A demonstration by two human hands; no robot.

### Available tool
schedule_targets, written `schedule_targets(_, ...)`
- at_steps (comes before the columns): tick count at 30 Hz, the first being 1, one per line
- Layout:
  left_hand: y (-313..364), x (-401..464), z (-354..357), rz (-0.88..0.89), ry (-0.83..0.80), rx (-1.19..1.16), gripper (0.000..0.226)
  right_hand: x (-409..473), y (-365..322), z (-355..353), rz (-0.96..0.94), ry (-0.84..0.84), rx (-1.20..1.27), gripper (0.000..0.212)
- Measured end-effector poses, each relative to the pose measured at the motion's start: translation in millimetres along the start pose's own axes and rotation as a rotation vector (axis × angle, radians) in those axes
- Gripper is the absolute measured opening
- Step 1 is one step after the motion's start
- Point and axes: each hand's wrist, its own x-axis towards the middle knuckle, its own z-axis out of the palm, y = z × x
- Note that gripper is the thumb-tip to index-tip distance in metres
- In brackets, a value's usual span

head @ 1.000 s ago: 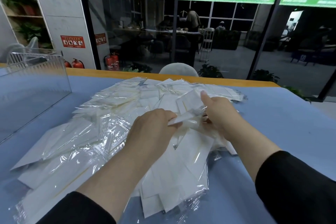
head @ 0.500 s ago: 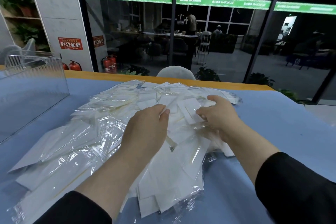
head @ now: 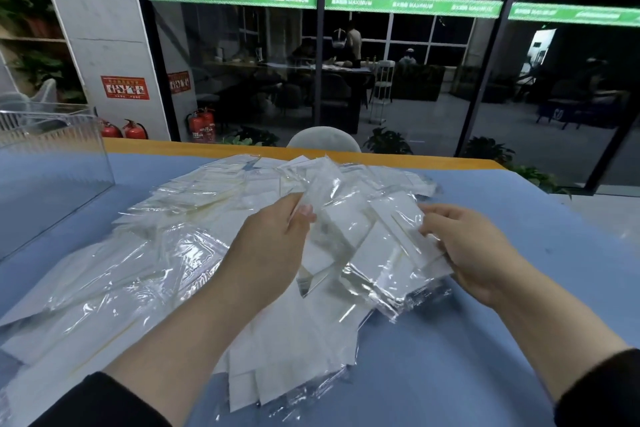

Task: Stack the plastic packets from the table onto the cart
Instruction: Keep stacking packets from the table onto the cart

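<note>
A wide heap of clear plastic packets (head: 166, 253) with white inserts covers the blue table (head: 502, 253). My left hand (head: 273, 246) and my right hand (head: 474, 250) together hold a bundle of packets (head: 367, 239) lifted above the heap's right side. The left hand grips the bundle's left edge with the thumb on top. At the bundle's right end, the fingers of my right hand curl round it. No cart is recognisable in this view.
A clear acrylic box (head: 52, 163) stands on the table at the far left. The table's orange far edge (head: 415, 158) runs before a glass wall. A white chair back (head: 323, 139) rises behind that edge. Bare blue tabletop lies to the right.
Both hands have gathered a bundle of packets and raised it off the heap. My right hand moved out to the right; the left hand rose with the bundle's left edge.
</note>
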Motion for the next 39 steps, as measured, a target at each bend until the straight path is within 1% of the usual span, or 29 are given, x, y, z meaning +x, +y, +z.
schedule_targets(2,8.1,-0.7,0.8,-0.023,-0.041,0.026,0.03,-0.7,-0.6,3.3,-0.048,-0.038,0.025,0.03)
schedule_targets(4,19.2,1.7,0.6,-0.061,-0.009,-0.001,0.031,-3.5,-3.1,5.3,-0.101,-0.039,0.086,0.038)
schedule_targets(6,33.7,5.2,1.2,-0.131,0.065,-0.149,0.03,-4.6,-6.1,2.1,-0.152,0.009,0.172,0.041)
schedule_targets(9,45.3,14.2,13.2,-0.272,0.154,-0.484,0.027,-4.4,-11.2,-6.0,-0.199,0.059,0.312,0.044)
schedule_targets(12,51.8,11.1,35.2,-0.347,0.128,-0.7,0.021,-7.6,-14.4,-9.5,-0.213,0.022,0.343,0.039)
schedule_targets(13,53.6,8.8,42.1,-0.363,0.128,-0.752,0.024,-8.2,-14.2,-9.4,-0.222,0.01,0.322,0.039)
schedule_targets(16,62.2,2.0,50.4,-0.46,0.162,-0.929,0.046,-6.1,-10.3,-5.0,-0.248,0.027,0.232,0.037)
schedule_targets(17,64.0,0.2,52.1,-0.467,0.147,-0.971,0.049,-4.2,-7.1,-2.7,-0.244,0.04,0.206,0.036)
schedule_targets(19,60.8,-2.3,54.6,-0.453,0.088,-0.982,0.051,-1.2,0.8,2.7,-0.23,0.067,0.115,0.034)
schedule_targets(21,53.8,-1.5,54.0,-0.48,0.066,-0.991,0.052,0.3,6.7,6.4,-0.218,0.094,0.038,0.034)
schedule_targets(22,50.3,-0.1,54.9,-0.496,0.029,-1.029,0.056,1.2,8.7,7.5,-0.207,0.103,0.028,0.034)
schedule_targets(24,48.2,1.5,53.7,-0.505,-0.075,-1.098,0.073,1.0,9.5,9.1,-0.194,0.107,0.038,0.036)
schedule_targets(25,48.4,1.4,53.1,-0.502,-0.088,-1.088,0.078,0.2,8.4,9.7,-0.196,0.106,0.04,0.036)
schedule_targets(26,48.0,0.2,53.1,-0.476,-0.095,-1.064,0.074,-0.9,6.9,10.1,-0.199,0.104,0.034,0.035)
schedule_targets(27,45.7,-0.4,54.8,-0.439,-0.085,-1.0,0.062,-2.1,5.5,10.4,-0.206,0.094,0.021,0.032)
schedule_targets(29,43.9,-1.4,58.2,-0.376,-0.044,-0.923,0.03,-7.6,1.9,12.7,-0.224,0.04,-0.002,0.028)
schedule_targets(30,44.7,-2.7,58.7,-0.365,-0.039,-0.919,0.023,-10.6,0.5,14.1,-0.232,0.002,-0.016,0.027)
schedule_targets(34,40.6,-2.3,59.2,-0.362,-0.031,-0.909,0.02,-20.3,-1.9,21.9,-0.276,-0.16,-0.057,0.012)
schedule_targets(36,39.7,-1.3,60.6,-0.351,-0.02,-0.913,0.021,-23.6,-3.4,24.2,-0.267,-0.222,-0.016,0.016)
schedule_targets(39,44.3,-0.9,59.5,-0.316,0.012,-0.93,0.033,-26.8,-6.2,25.5,-0.284,-0.254,-0.001,0.018)
